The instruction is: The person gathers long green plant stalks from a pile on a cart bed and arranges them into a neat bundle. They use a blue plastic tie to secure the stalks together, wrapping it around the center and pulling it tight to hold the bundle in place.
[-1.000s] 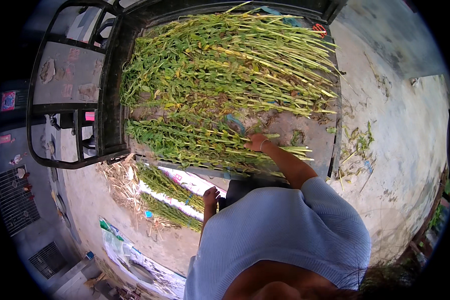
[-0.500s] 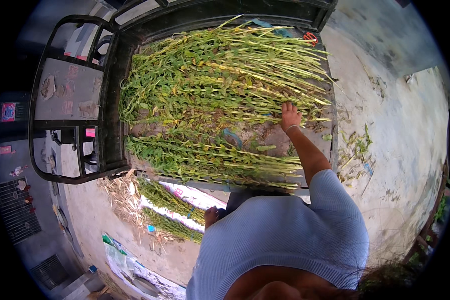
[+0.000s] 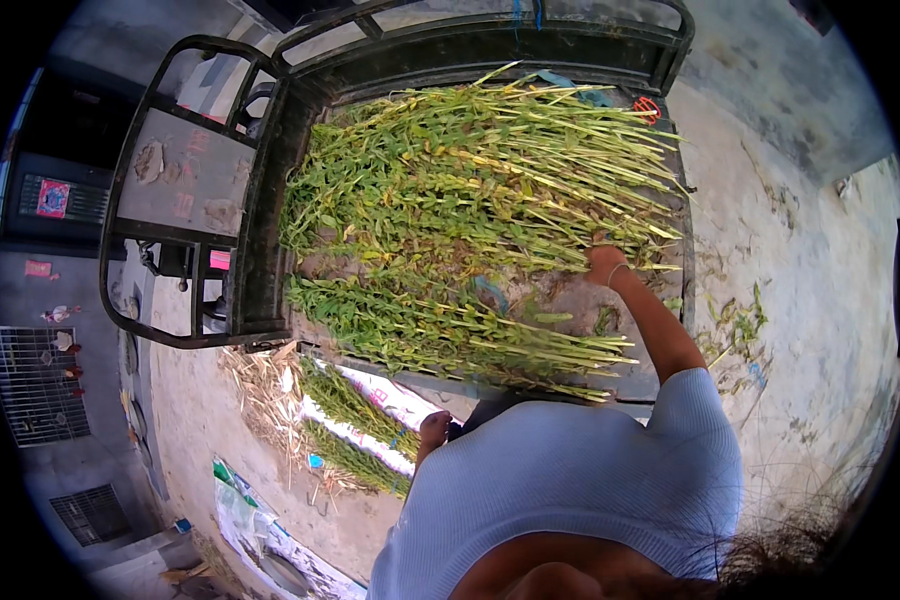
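Cut leafy stalks (image 3: pixel 490 165) lie in a wide layer across the bed of a dark metal cart (image 3: pixel 682 300), their pale bare ends toward the right. My right hand (image 3: pixel 606 262) reaches into the near edge of this layer, close to the bare ends. Its fingers are bent around stalks and partly hidden among them. A narrower bundle of the same stalks (image 3: pixel 470 325) lies along the cart's near side. My left hand (image 3: pixel 434 428) hangs low beside my body, against something dark; its fingers do not show clearly.
A dark rail frame (image 3: pixel 110 240) rises at the cart's left end. More stalks (image 3: pixel 355 415) lie on white sheeting on the ground, beside dry husks (image 3: pixel 260 385). An orange-red ring-shaped thing (image 3: pixel 647 110) sits at the far right corner. Leaf scraps (image 3: pixel 740 325) litter the concrete.
The whole view has shifted, with the cart now lower and farther right in it. My right hand's fingers, earlier lying over the stalks, are now bent in among them.
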A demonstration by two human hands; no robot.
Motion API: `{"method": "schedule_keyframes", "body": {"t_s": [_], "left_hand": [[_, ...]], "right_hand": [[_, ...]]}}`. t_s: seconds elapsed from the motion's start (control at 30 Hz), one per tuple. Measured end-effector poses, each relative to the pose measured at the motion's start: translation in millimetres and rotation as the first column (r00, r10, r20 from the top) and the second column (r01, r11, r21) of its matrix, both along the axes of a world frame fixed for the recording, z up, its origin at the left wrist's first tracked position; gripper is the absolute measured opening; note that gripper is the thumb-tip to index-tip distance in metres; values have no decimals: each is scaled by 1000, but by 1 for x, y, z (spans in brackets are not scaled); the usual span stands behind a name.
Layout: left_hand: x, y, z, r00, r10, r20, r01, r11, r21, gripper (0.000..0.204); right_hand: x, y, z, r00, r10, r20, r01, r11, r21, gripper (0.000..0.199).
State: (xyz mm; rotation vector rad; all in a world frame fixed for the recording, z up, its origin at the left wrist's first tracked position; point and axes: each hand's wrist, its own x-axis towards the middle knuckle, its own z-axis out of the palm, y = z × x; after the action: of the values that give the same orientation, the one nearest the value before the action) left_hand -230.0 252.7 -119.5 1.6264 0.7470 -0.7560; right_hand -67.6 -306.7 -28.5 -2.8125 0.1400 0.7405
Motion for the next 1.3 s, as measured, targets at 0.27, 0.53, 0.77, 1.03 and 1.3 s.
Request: {"method": "schedule_keyframes", "body": {"t_s": [0.27, 0.53, 0.77, 1.03, 1.3], "left_hand": [[22, -34, 30, 994, 111, 19, -108, 987, -121, 15], [-2, -9, 23, 995, -62, 73, 66, 996, -63, 16], [-33, 16, 8, 956, -243, 162, 227, 968, 112, 16], [-21, 25, -10, 934, -264, 243, 241, 963, 121, 16], [48, -68, 64, 999, -26, -43, 15, 970, -241, 19]], "right_hand": [[-8, 30, 115, 928, -63, 368, 105, 990, -95, 9], [-30, -27, -46, 938, -347, 0, 347, 937, -29, 50], [9, -45, 10, 774, -531, 345, 596, 795, -113, 43], [-3, -60, -17, 891, -447, 82, 455, 876, -162, 38], [-42, -62, 48, 894, -373, 248, 157, 779, 607, 17]]}}
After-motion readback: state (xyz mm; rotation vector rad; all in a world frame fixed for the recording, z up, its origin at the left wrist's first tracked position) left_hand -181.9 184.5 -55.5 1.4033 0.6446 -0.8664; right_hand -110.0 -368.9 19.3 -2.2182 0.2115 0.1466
